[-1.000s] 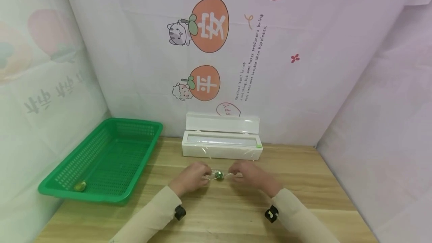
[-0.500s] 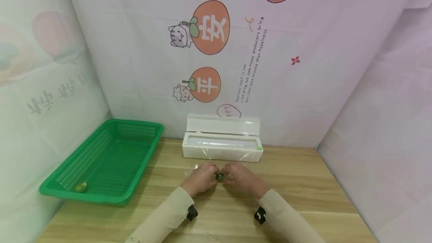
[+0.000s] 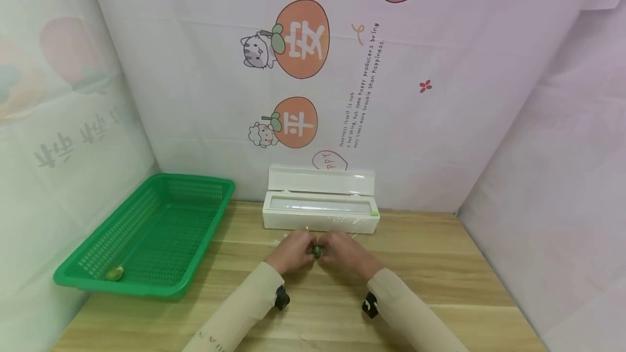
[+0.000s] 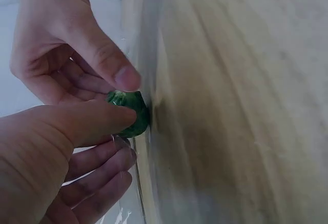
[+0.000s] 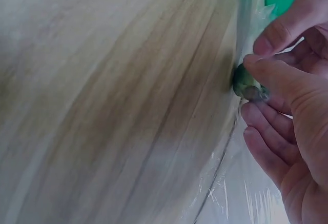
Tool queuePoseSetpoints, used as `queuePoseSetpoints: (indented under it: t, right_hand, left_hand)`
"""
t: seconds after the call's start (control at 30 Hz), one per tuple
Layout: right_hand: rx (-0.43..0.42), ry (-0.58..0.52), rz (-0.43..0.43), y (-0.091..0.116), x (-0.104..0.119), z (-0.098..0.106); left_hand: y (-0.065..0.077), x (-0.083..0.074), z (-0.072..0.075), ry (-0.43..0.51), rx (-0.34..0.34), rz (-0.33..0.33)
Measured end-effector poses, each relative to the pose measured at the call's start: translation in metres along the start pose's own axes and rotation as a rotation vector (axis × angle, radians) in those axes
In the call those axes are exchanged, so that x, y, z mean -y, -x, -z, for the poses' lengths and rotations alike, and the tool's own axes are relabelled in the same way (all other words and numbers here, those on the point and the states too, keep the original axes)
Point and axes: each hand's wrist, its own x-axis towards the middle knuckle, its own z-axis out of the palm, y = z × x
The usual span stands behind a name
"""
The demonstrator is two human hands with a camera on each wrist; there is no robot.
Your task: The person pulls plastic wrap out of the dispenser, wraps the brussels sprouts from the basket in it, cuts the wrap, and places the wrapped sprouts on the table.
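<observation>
A small round green thing (image 3: pixel 317 251), dark green with a paler end, is held just over the table in front of a white box (image 3: pixel 320 220). Clear plastic film (image 5: pixel 241 178) lies around it. My left hand (image 3: pixel 293 250) pinches it from the left; in the left wrist view the thumb lies across the green thing (image 4: pixel 132 112). From the other side my right hand (image 3: pixel 344 252) pinches it too, thumb on top in the right wrist view. Both hands meet there, thumbs close together, remaining fingers curled loosely beneath.
The white box, long and narrow with its lid (image 3: pixel 321 181) raised, stands against the printed cloth backdrop (image 3: pixel 391 124). A green plastic basket (image 3: pixel 205 243) sits on the left of the wooden table (image 3: pixel 440 292), with a small yellowish-green shiny item (image 3: pixel 114 272) in its near corner.
A second ago the hands were apart, stretching twisted film on both sides of the green thing. Since then both have moved inward and now meet at it.
</observation>
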Motion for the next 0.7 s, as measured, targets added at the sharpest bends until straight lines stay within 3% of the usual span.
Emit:
queuePoseSetpoints:
  t: [0.37,0.57,0.7]
  right_hand:
    - [0.021,0.064,-0.089,-0.008,-0.007,-0.002]
    - [0.022,0.125,-0.049,-0.009,-0.007,0.001]
    - [-0.004,0.136,-0.039,-0.008,-0.003,0.007]
  left_hand:
    - [-0.007,-0.002,0.004,-0.077,-0.043,-0.049]
    - [-0.012,-0.001,0.002,-0.093,-0.023,0.001]
    - [-0.016,0.002,0.0,-0.091,-0.019,0.0]
